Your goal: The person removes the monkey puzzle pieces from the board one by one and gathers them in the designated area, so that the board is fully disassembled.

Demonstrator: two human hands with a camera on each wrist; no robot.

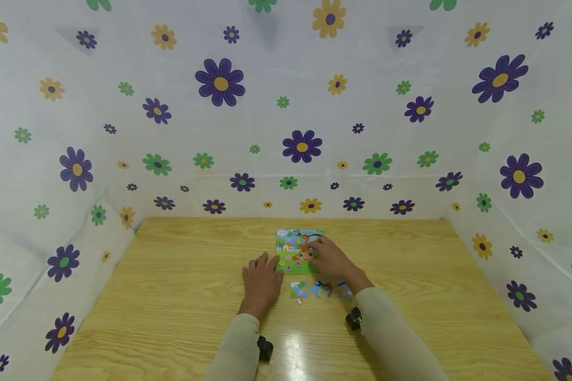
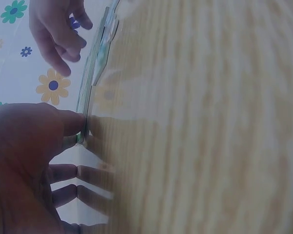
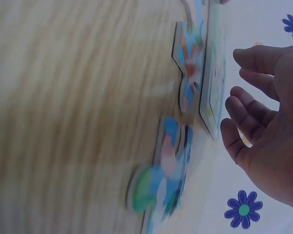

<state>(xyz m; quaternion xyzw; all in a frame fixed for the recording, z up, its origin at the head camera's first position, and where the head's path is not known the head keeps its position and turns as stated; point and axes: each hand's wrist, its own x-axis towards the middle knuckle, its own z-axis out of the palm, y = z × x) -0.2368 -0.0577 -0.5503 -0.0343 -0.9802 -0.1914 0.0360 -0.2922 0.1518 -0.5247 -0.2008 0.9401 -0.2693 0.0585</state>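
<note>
On wood-grain table [image 1: 171, 296], best to steady picture board [image 1: 293, 256] from left with spread left hand [image 1: 261, 283], apart from relaxed, empty right hand [image 1: 334, 260], without nudging near puzzle pieces [image 1: 326, 289].

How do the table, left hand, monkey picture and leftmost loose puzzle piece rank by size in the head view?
1. Table
2. Monkey picture and left hand: too alike to rank, the picture partly covered
3. Leftmost loose puzzle piece

Two hands [image 1: 262, 283] [image 1: 334, 259], one picture board [image 1: 292, 255], three puzzle pieces [image 1: 298, 290] [image 1: 321, 289] [image 1: 344, 291] and one table [image 1: 171, 296] are visible.
</note>
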